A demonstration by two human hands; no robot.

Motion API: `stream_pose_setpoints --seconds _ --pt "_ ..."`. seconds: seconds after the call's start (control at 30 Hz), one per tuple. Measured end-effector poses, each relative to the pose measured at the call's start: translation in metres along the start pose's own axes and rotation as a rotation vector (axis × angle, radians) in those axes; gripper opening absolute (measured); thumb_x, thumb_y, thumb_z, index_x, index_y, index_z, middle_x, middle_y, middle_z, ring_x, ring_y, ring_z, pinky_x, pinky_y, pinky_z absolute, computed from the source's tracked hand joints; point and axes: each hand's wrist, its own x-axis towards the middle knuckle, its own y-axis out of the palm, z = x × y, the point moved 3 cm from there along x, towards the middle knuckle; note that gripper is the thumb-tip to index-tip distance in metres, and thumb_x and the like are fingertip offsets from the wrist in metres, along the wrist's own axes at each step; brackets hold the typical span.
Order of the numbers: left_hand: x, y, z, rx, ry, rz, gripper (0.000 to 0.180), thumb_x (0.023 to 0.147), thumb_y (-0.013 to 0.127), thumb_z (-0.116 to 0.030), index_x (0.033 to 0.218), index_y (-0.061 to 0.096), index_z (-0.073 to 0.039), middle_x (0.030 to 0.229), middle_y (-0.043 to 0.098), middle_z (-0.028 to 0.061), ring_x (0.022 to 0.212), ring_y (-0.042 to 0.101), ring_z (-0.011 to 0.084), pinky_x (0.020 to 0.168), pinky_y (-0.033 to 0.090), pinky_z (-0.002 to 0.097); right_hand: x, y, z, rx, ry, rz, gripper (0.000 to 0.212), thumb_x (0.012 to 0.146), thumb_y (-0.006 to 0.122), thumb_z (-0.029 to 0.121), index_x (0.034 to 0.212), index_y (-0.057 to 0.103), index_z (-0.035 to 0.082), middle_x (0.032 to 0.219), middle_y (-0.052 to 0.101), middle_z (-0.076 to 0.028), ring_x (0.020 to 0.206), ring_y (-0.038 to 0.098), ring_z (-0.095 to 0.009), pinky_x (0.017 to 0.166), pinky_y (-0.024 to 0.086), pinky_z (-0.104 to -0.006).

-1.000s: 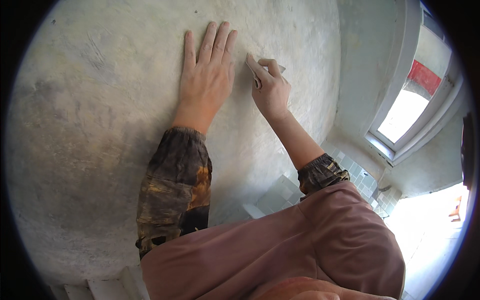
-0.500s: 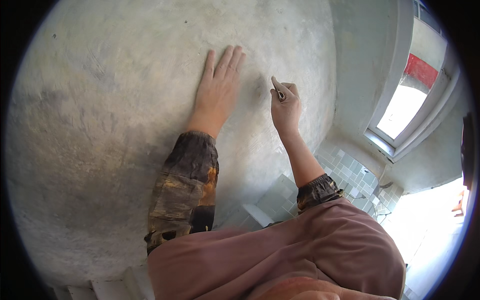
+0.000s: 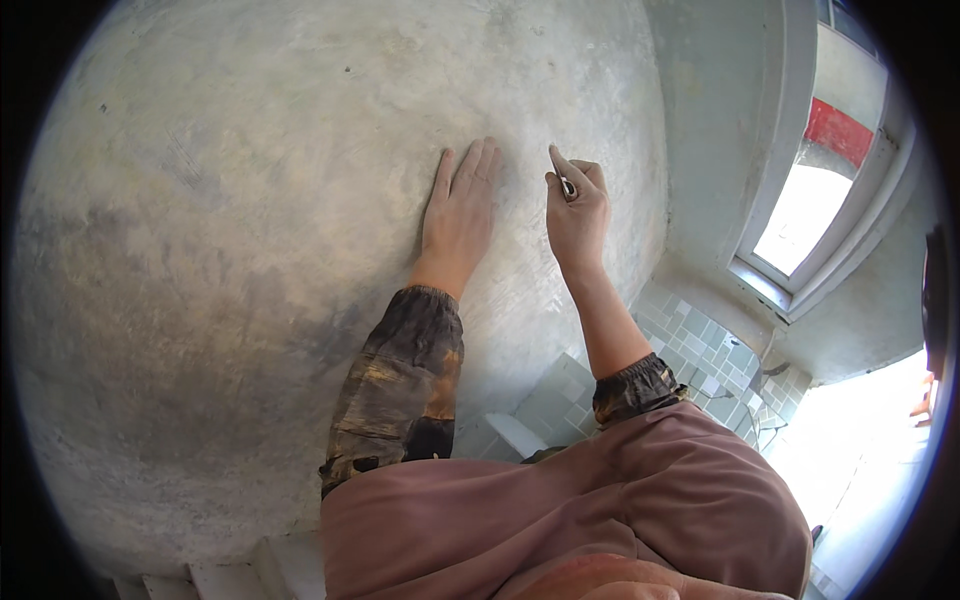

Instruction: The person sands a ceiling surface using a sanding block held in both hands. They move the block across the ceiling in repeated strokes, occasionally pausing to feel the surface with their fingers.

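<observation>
A grey plastered wall (image 3: 270, 190), mottled with darker patches, fills much of the view. My left hand (image 3: 458, 218) lies against it, palm to the surface, fingers stretched upward and slightly apart. To its right, my right hand (image 3: 582, 225) is closed around a small slim tool (image 3: 569, 188) with a rounded, ring-like end. Most of this tool is hidden in the fist, so its exact kind cannot be made out. The index finger of that hand points up along it, close to the wall. Dark patterned sleeve covers reach both forearms.
At the right is a window (image 3: 800, 220) with a pale frame. Below it, greenish tiles (image 3: 700, 340) cover part of the wall near a bright opening (image 3: 850, 450). Pale step-like ledges (image 3: 225, 580) show at the lower left.
My left hand has slid down and to the right across the wall, nearer to my right hand. The right hand has shifted only slightly, still gripping the small tool.
</observation>
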Motion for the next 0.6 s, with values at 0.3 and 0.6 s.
stream_pose_setpoints --seconds 0.3,0.6 --pt "-0.026 0.012 -0.033 0.01 0.239 0.161 0.069 0.1 0.043 -0.039 0.157 0.02 -0.007 0.164 0.017 0.0048 0.151 0.014 0.0185 0.124 0.009 0.0448 0.002 -0.002 0.003 -0.003 -0.008 0.016 0.032 0.091 0.065 0.004 0.121 0.071 0.014 0.099 0.061 -0.003 0.078 0.054 -0.011 0.07 0.048 -0.0275" --pt "-0.043 0.002 0.0 0.006 0.091 0.14 0.069 0.1 0.043 -0.041 0.156 0.023 -0.007 0.164 0.018 0.004 0.151 0.014 0.0181 0.124 0.01 0.0428 -0.02 0.025 -0.015 -0.154 -0.015 0.1 0.031 0.09 0.066 0.006 0.118 0.072 0.016 0.097 0.063 -0.002 0.073 0.059 -0.015 0.07 0.049 -0.029"
